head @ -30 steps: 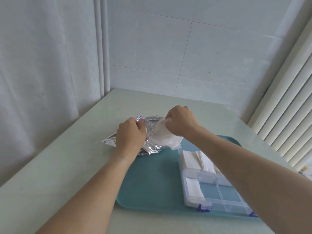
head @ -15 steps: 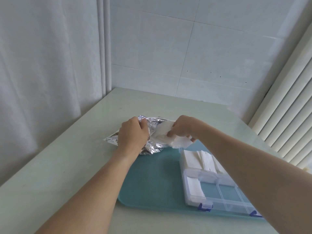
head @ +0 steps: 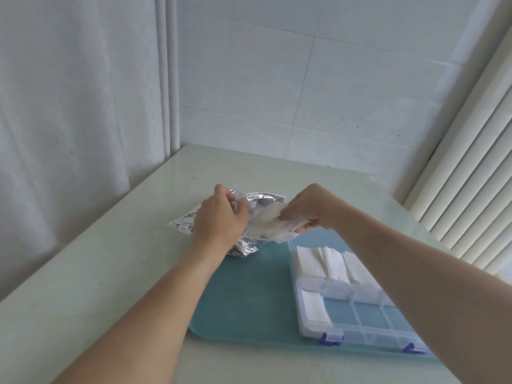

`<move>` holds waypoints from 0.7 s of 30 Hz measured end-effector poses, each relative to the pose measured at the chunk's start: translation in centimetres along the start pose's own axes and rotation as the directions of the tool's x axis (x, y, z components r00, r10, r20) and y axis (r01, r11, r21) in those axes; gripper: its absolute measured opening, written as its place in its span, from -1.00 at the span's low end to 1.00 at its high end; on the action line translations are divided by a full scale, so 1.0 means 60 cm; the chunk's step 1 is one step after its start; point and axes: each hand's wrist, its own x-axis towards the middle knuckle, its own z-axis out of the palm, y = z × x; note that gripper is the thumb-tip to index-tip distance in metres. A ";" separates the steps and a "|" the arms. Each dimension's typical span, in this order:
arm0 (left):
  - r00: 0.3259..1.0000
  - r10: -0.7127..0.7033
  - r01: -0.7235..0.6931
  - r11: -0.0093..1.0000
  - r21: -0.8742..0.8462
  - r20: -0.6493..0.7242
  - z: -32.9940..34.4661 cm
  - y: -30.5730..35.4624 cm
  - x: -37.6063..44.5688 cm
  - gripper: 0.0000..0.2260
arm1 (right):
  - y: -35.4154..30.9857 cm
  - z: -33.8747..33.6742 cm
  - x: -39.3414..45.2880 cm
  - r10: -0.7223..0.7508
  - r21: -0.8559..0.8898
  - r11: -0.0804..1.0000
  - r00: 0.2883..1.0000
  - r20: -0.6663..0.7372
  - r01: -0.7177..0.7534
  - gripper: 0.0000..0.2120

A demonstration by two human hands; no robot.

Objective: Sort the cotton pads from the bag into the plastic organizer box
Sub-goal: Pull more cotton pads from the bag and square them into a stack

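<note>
Left hand [head: 221, 220] gripping crumpled foil bag [head: 250, 202] at teal tray's [head: 249, 300] far-left edge on pale tabletop [head: 83, 273], right hand [head: 311, 207] pinching cotton pads [head: 273, 224] above tray, organizer box [head: 360, 314] part-filled near right edge, blinds [head: 471, 176] beyond.

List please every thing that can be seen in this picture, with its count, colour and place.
foil bag: one, silver, on the table at the tray's far left corner
cotton pads in hand: small stack, white, partly out of the bag
organizer box: one, clear with blue latches, on the tray's right side
pads in box: several, white, far compartments and near left one
tray: one, teal, on the table
table: one, pale green
left hand: holds the bag
right hand: pinches the pads
</note>
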 end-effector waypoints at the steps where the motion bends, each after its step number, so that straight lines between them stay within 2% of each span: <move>1: 0.999 0.036 -0.035 0.999 -0.025 0.031 0.002 0.000 0.000 -0.73 | 0.002 0.003 0.002 0.011 0.048 0.999 1.000 0.016 -0.012 -0.91; 4: 0.948 0.258 -0.244 0.965 -0.098 0.183 0.007 0.003 -0.004 -0.61 | 0.002 0.010 0.004 0.024 0.272 0.962 0.999 0.031 -0.031 -0.92; 6: 0.879 0.376 -0.355 0.927 -0.124 0.295 0.012 0.003 -0.007 -0.61 | -0.002 0.016 0.001 0.005 0.295 0.955 0.997 0.081 -0.029 -0.98; 7: 0.860 0.389 -0.368 0.921 -0.127 0.331 0.013 0.004 -0.009 -0.65 | -0.003 0.018 -0.004 -0.004 0.249 0.968 0.993 0.117 -0.025 -0.96; 10: 0.870 0.342 -0.350 0.936 -0.043 0.355 0.009 0.005 -0.010 -0.75 | -0.004 0.017 -0.012 0.006 0.163 0.986 0.986 0.165 -0.033 -0.92; 13: 0.874 0.254 -0.355 0.916 0.189 0.414 0.003 0.007 -0.009 -0.73 | 0.004 0.008 -0.002 -0.002 0.260 0.965 0.996 0.093 -0.023 -0.85; 15: 0.875 0.175 -0.325 0.903 0.281 0.451 0.001 0.009 -0.011 -0.70 | 0.006 0.003 0.001 0.010 0.279 0.960 0.998 0.064 -0.027 -0.80; 18: 0.881 0.154 -0.323 0.887 0.330 0.448 0.003 0.011 -0.015 -0.64 | 0.008 -0.007 0.001 0.015 0.210 0.977 0.999 0.034 -0.022 -0.98; 21: 0.892 0.146 -0.312 0.884 0.349 0.428 0.004 0.011 -0.018 -0.62 | 0.017 -0.017 0.009 0.047 0.276 0.960 0.999 -0.028 -0.037 -0.93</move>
